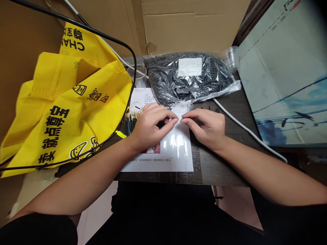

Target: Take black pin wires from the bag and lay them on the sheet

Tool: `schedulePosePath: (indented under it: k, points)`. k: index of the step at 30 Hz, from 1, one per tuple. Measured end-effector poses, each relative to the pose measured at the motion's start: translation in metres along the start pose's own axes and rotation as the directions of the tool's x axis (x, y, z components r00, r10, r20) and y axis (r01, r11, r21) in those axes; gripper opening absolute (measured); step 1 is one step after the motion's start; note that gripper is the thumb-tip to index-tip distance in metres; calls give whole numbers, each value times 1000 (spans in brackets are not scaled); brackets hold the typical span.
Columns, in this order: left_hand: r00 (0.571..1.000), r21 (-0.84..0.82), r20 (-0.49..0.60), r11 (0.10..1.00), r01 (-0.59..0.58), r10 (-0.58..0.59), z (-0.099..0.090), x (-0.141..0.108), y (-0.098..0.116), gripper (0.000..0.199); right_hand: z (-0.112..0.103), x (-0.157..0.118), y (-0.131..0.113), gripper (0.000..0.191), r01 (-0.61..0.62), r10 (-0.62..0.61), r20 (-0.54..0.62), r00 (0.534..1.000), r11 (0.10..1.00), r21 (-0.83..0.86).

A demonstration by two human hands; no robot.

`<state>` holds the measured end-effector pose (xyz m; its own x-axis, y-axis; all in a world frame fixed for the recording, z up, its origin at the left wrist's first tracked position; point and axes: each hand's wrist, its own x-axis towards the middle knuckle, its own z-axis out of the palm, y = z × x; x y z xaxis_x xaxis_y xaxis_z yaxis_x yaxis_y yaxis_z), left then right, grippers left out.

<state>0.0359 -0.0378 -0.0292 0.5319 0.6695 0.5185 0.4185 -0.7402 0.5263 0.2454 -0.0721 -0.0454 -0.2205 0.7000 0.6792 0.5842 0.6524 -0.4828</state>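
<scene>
My left hand [150,124] is closed in a pinch over the printed sheet [178,153], holding a thin dark wire whose body is mostly hidden by the fingers. A tiny gold-coloured terminal [180,119] shows between the two sets of fingertips. My right hand [208,127] pinches at that terminal from the other side, thumb and forefinger nearly meeting. A bundle of black wires with gold-coloured ends [129,122] lies on the sheet beside and partly behind my left hand. A yellow tag [121,134] sits at its left edge.
Behind the hands lies a clear bag of small black parts [212,76]. Clear plastic cups [231,58] stand at its right. A yellow bag [76,102] and black cable [133,68] crowd the left. A white cable [247,129] and a large pale box [288,78] are right.
</scene>
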Motion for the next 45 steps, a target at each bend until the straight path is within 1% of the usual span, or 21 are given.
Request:
schedulePosePath:
  k: [8, 10, 14, 21, 22, 26, 28, 33, 39, 45]
  points:
    - [1000, 3, -18, 1000, 3, -2, 0, -1, -2, 12, 1, 2, 3, 9, 16, -26, 113, 993, 996, 86]
    - [1000, 3, -18, 1000, 2, -2, -1, -1, -1, 12, 1, 2, 3, 10, 21, -33, 122, 992, 995, 98]
    - [1000, 0, -15, 1000, 4, -4, -1, -2, 0, 12, 0, 1, 1, 9, 6, -10, 45, 999, 997, 83]
    - [1000, -10, -18, 1000, 10, -10, -2, -1, 1, 13, -2, 1, -2, 7, 19, -16, -61, 998, 998, 55]
    - [1000, -11, -19, 1000, 12, -12, -2, -1, 1, 13, -1, 1, -2, 8, 18, -14, -63, 998, 998, 57]
    - [1000, -17, -13, 1000, 13, -13, -1, -1, 3, 13, -1, 1, -1, 8, 26, -26, -1, 1000, 996, 90]
    - [1000, -22, -14, 1000, 13, -13, -1, 0, 4, 13, -1, 1, -2, 9, 30, -31, 11, 999, 995, 93]
    - [999, -45, -46, 999, 5, -7, -1, 0, 5, 10, -2, 1, -2, 12, 39, -35, -54, 998, 997, 71]
    - [998, -71, -65, 997, 22, -27, 0, 0, 4, 10, -1, 1, -1, 7, 14, -11, -40, 999, 997, 79]
    - [997, -97, -64, 995, 28, -35, 0, 0, 6, 10, 0, 1, -3, 8, 19, -11, -96, 995, 996, 82]
